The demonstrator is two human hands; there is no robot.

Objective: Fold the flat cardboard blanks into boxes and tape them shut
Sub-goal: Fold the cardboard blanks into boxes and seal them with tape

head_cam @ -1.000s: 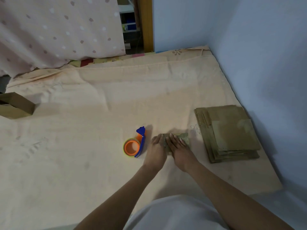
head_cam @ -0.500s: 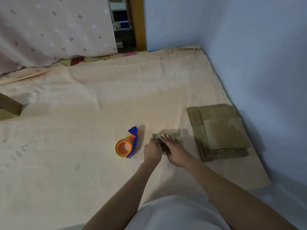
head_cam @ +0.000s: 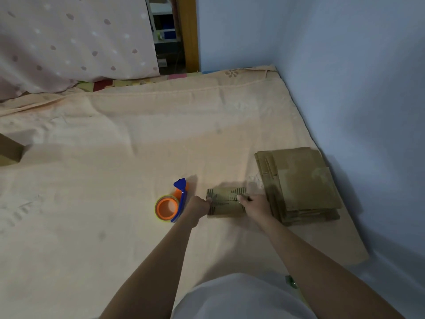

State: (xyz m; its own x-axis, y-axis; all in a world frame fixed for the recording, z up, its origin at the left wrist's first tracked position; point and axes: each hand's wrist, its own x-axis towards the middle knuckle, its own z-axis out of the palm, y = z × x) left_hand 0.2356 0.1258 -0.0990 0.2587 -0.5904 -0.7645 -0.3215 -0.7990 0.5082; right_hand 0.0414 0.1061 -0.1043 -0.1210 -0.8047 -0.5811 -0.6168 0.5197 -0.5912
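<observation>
A small folded cardboard box [head_cam: 225, 201] with dark printed stripes lies on the peach bedsheet in front of me. My left hand [head_cam: 198, 207] grips its left end, and my right hand [head_cam: 254, 207] holds its right end with the thumb on top. Just left of my left hand lies a tape dispenser [head_cam: 171, 204] with an orange core and blue handle. A stack of flat cardboard blanks [head_cam: 299, 183] sits right of the box, close to my right hand.
A blue wall [head_cam: 356, 88] runs along the mattress's right edge. A finished brown box [head_cam: 9, 149] shows at the far left edge. A spotted pink curtain [head_cam: 69, 42] hangs at the back, beside a wooden door frame [head_cam: 189, 33].
My hands have moved apart from the middle of the small box to its two ends, uncovering its top. The camera view has shifted slightly.
</observation>
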